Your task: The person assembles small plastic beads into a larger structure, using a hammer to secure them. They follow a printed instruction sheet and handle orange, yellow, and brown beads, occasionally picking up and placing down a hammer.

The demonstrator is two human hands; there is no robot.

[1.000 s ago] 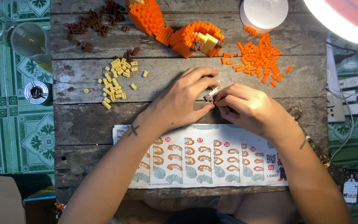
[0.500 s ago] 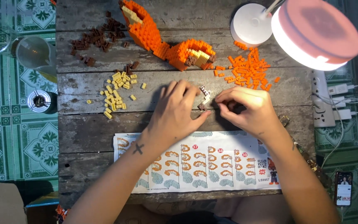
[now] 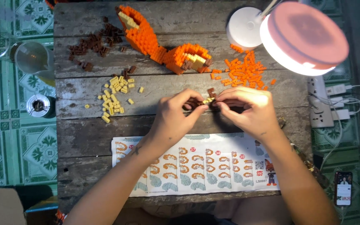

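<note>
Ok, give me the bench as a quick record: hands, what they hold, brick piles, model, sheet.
left hand: pinching small brick piece from the left
right hand: pinching the same piece from the right
orange model: partly built, far side of wooden table
orange bricks: loose pile, beside lamp
yellow bricks: loose pile, left of hands
brown bricks: scattered, far left
instruction sheet: flat, under forearms

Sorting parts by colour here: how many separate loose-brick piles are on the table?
3. Brown pile at the far left, yellow pile nearer on the left, orange pile at the right by the lamp base. The hands may hide more bricks.
</note>
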